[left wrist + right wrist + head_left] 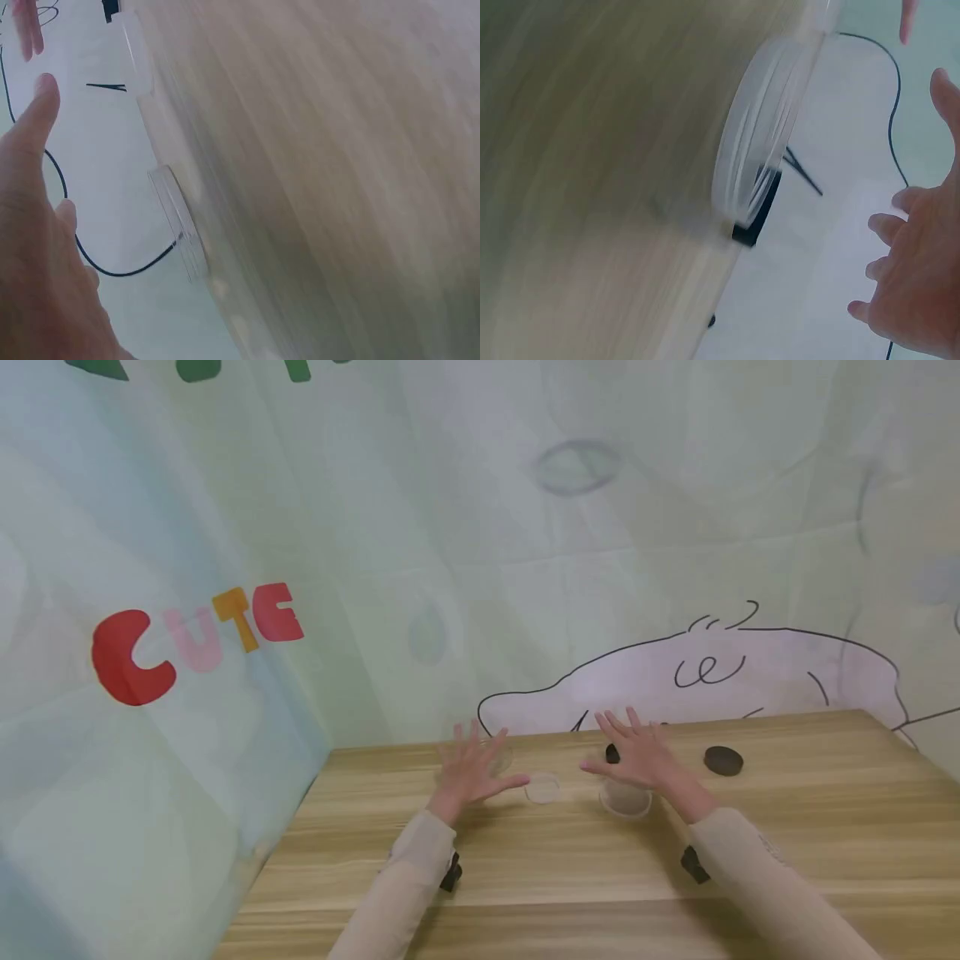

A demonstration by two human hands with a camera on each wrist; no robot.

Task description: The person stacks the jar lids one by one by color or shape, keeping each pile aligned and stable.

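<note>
My left hand [468, 772] is held over the table with its fingers spread, holding nothing. Behind its fingers a clear round dish [501, 760] shows in part, and a flat clear disc [543, 790] lies just right of its thumb. My right hand [636, 758] also has its fingers spread, palm forward and bare of any object. Below it stands a clear round container [625, 800], which the right wrist view shows larger, with ridged clear walls [754, 135]. A black object [612, 753] is partly hidden behind the right hand. Farther right lies a black round disc [723, 761].
The wood-grain table [555, 877] meets a printed cloth backdrop [420, 543] at its far edge and left side. The backdrop carries coloured letters [135, 656] and black line drawings. Dark wrist devices [451, 872] sit under both light sleeves [772, 877].
</note>
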